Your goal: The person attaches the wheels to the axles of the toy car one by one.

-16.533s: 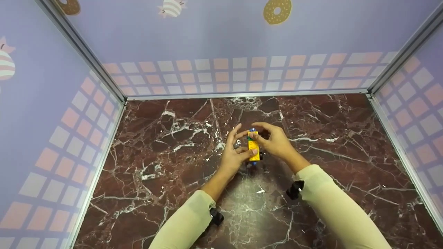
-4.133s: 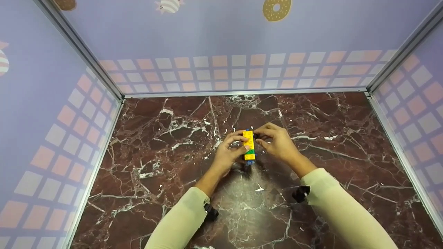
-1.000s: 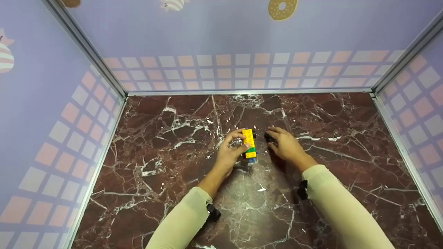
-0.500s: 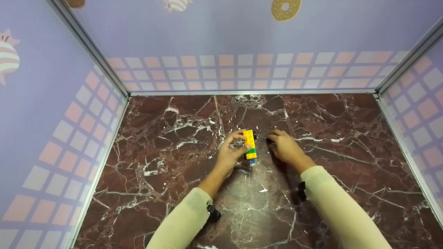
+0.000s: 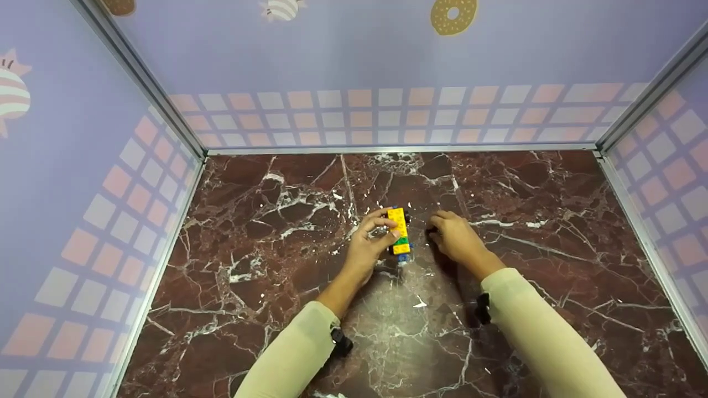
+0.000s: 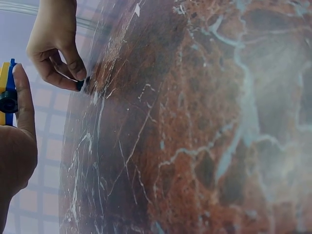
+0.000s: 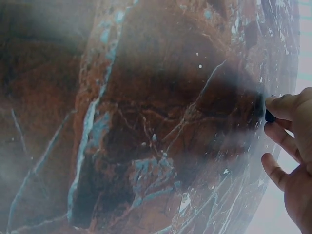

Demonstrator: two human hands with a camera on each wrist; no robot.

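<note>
My left hand (image 5: 365, 244) grips a toy car (image 5: 399, 221) built of bricks, thumb on its top. It is yellow with a green brick (image 5: 401, 241) toward the near end and blue parts below. A black wheel (image 5: 407, 216) shows on its right side; another wheel (image 6: 8, 101) appears in the left wrist view. To the right, apart from the car, my right hand (image 5: 454, 236) is low by the tabletop. Its fingertips pinch a small black piece (image 7: 269, 116) that looks like a wheel; the fingers hide most of it.
The dark red marbled tabletop (image 5: 265, 309) carries small white specks. A purple patterned back wall (image 5: 354, 61) and side walls (image 5: 50, 221) enclose it. A black camera (image 5: 342, 342) sits at the left wrist, another camera (image 5: 483, 308) at the right.
Since the first frame the car has been turned end for end. My right hand has drawn away from it to the right with the small black piece, then dipped slightly nearer me.
</note>
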